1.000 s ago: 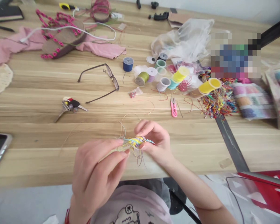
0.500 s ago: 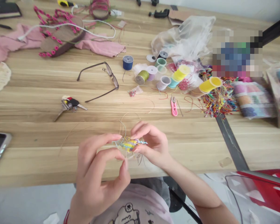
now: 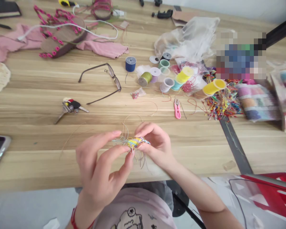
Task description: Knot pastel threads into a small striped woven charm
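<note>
Left hand: the left hand (image 3: 97, 165) is half open, near the person's chest, fingers raised and spread; its thumb tip comes up against the near edge of the band while the index finger points away to the left of it. Whether it has a firm grip, I cannot tell.

Right hand: the right hand (image 3: 157, 143) is curled closed, its fingers arching over the band's right end and pinching it from above and below.

Woven band: a short, narrow woven band (image 3: 134, 142) in yellow, pink and pale blue stripes sits in the gap between the two hands, just above the front edge of the desk (image 3: 38, 136).

Long axis: the band lies nearly level, running left to right across the person's body. The right hand is nearer and holds one end; the left hand is at the other end.

Loose threads: fine loose threads (image 3: 126, 130) fan out from the band, curling upward and hanging below it.

On the desk: ahead of the hands lie a set of keys (image 3: 70, 106), brown-framed eyeglasses (image 3: 111, 72), pink snips (image 3: 177, 109), and a cluster of thread spools (image 3: 162, 74) beside a plastic bag (image 3: 188, 36).
</note>
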Demonstrator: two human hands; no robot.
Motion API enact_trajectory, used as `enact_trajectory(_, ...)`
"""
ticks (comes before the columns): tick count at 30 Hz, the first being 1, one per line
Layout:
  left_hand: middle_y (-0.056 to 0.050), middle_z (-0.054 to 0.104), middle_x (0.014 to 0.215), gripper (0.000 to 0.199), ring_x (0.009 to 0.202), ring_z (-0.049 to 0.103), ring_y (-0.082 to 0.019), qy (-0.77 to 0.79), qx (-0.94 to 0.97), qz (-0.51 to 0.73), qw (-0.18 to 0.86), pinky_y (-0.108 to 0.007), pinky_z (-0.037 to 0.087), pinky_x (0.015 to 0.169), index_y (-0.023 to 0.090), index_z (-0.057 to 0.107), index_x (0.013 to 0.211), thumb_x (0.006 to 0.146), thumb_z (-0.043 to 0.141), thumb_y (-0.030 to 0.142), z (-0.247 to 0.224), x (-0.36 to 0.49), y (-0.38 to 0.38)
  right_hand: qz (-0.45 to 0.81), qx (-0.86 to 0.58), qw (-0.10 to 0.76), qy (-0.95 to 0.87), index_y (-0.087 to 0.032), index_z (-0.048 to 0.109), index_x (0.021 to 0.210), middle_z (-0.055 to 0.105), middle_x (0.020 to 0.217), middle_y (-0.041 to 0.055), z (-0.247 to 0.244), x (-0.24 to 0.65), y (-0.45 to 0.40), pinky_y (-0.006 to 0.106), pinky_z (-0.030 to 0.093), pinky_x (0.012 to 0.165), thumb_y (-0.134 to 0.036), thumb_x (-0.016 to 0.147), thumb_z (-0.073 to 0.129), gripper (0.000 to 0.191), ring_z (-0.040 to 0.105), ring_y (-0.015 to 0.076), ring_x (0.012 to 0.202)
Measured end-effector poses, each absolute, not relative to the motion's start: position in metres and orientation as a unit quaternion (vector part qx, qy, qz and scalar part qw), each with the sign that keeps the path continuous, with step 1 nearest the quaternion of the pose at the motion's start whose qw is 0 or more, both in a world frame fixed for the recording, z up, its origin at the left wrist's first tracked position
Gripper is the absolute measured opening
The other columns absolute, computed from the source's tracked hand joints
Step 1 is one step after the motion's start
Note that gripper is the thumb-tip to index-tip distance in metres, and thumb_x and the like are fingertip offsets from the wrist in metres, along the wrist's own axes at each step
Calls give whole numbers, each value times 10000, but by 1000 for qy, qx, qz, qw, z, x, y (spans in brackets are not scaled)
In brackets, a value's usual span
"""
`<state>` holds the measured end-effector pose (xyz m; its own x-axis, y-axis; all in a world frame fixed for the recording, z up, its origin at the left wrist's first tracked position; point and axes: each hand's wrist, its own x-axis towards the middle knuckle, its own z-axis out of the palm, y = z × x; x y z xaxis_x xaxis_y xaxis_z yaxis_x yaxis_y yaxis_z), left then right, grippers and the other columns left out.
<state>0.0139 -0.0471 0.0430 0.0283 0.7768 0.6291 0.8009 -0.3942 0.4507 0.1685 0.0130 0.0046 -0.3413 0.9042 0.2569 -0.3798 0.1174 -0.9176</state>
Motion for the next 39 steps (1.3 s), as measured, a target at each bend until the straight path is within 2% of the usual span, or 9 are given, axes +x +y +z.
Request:
enact_trajectory(5,-69,642,1074,239,968,609,-248,-555,-703,-444,2,-464,512,797,239,643,931,791,680,49,38,16,-45,611,-255,517,-543,-230,659,889,636,819,-6,4,169,13,271,480,691,-279,802,758,141,569,119,759)
enact_trajectory(11,-57,615,1089,159,980,582,-239,-548,-654,-485,-193,-482,505,826,242,588,806,843,558,90,45,15,-54,603,-266,534,-529,-238,670,894,644,827,1,6,168,13,282,493,719,-276,803,758,132,584,125,785)
enact_trajectory(13,-67,608,1096,148,1003,572,-253,-537,-658,-481,-219,-506,493,848,238,552,768,853,527,119,46,14,-55,605,-274,536,-521,-239,670,883,643,823,2,6,168,13,287,499,719,-305,801,759,138,590,128,787)
enact_trajectory(16,-68,604,1114,93,1036,575,-275,-544,-654,-497,-170,-526,492,862,249,548,830,818,605,177,42,15,-52,610,-280,529,-519,-233,663,857,637,809,4,6,168,14,293,504,701,-345,795,760,161,590,132,766)
enact_trajectory(20,-76,583,1155,286,1062,577,-290,-557,-666,-488,-92,-529,490,868,266,586,971,753,709,128,37,17,-45,617,-270,524,-521,-230,663,868,629,808,-1,4,167,13,277,489,687,-314,795,761,148,573,122,751)
enact_trajectory(25,-79,614,1129,235,1003,593,-279,-550,-707,-444,0,-491,488,817,249,639,954,780,719,112,37,17,-41,621,-259,522,-524,-230,660,888,633,822,0,4,168,12,273,483,684,-297,809,751,137,566,116,746)
enact_trajectory(28,-72,629,1088,219,982,596,-262,-549,-714,-434,21,-466,490,812,252,655,937,793,714,98,37,17,-41,615,-272,521,-525,-230,650,871,638,813,2,5,169,12,280,492,671,-324,809,748,149,572,123,738)
enact_trajectory(33,-79,634,1091,240,999,591,-264,-560,-708,-430,-9,-492,472,840,249,648,946,822,664,45,38,17,-44,604,-270,528,-532,-231,654,879,649,820,7,5,169,12,283,499,677,-315,807,751,147,578,127,750)
enact_trajectory(39,-73,572,1202,167,1088,540,-293,-560,-686,-437,-159,-546,466,889,262,597,868,826,587,101,45,17,-51,602,-274,532,-529,-249,672,927,651,849,1,8,169,11,275,515,716,-286,814,743,138,601,125,794)
